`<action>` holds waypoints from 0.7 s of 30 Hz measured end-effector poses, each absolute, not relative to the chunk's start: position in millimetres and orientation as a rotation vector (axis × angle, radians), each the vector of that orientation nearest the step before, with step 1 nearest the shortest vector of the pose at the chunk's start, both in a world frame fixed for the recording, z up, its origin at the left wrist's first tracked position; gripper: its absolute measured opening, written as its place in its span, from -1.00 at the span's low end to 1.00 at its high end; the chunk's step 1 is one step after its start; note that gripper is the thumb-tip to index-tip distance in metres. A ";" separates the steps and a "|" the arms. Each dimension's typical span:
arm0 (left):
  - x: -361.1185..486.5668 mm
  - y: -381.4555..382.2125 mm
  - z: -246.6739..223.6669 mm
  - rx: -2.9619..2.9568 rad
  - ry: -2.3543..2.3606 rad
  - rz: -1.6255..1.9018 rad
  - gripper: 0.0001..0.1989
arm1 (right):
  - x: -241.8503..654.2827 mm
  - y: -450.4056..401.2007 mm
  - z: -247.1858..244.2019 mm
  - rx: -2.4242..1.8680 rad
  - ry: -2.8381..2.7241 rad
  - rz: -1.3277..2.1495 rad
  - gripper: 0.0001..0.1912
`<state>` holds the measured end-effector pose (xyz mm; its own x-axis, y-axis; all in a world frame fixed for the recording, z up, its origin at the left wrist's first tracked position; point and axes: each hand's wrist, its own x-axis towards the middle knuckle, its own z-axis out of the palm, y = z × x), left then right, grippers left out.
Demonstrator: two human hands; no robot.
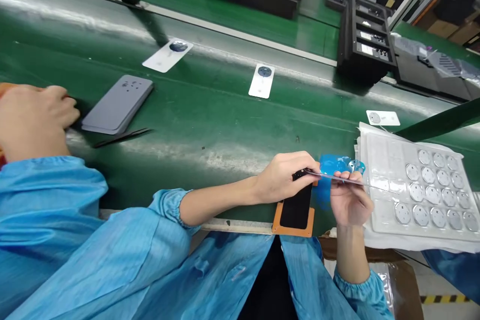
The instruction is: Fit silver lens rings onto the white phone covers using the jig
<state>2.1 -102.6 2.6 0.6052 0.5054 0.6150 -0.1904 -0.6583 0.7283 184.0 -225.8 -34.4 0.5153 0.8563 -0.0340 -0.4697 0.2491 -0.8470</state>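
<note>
My left hand [287, 177] pinches the near end of a thin phone back panel [337, 178], which I see almost edge-on. Under its far end, my right hand [350, 200] curls with the fingertips against the panel's edge. A thin, pointed sliver sticks out to the right of these fingers; whether it is a tool I cannot tell. Below my left hand, a dark phone-shaped piece [296, 210] lies in an orange frame [277, 220] at the bench edge. Blue film [332, 165] with a round cutout piece lies just behind my right hand.
White trays [384, 160] of round metallic parts stand to the right. White cards [261, 87] lie along the bench. At left, a co-worker's hand [33, 115] is near stacked grey phone panels [118, 102] and dark tweezers [122, 137]. A black compartment box [347, 45] stands behind.
</note>
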 end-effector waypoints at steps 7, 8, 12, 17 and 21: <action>3.4 -102.6 0.6 1.798 0.427 0.894 -0.84 | 167.2 -216.4 -43.1 -1.212 -0.838 0.515 -0.82; 5.4 -101.5 2.1 1.713 0.475 0.839 -0.79 | 163.1 -210.5 -41.8 -1.225 -0.820 0.490 -0.81; 22.0 -67.1 16.2 1.452 0.526 0.793 -0.65 | 169.2 -153.8 -13.8 -1.197 -0.754 0.427 -0.70; 41.4 44.0 34.2 1.604 0.642 0.877 -0.43 | 213.1 -54.4 26.9 -1.110 -0.640 0.715 -0.60; 45.8 119.3 14.5 1.787 1.328 0.730 -0.28 | 203.3 -53.8 9.9 -1.328 -0.528 1.110 -0.71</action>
<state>45.8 119.3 14.5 0.2902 0.9570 -0.0028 0.5104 -0.1523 0.8463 203.3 -53.8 9.9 0.4298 0.8606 -0.2731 -0.3314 -0.1311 -0.9344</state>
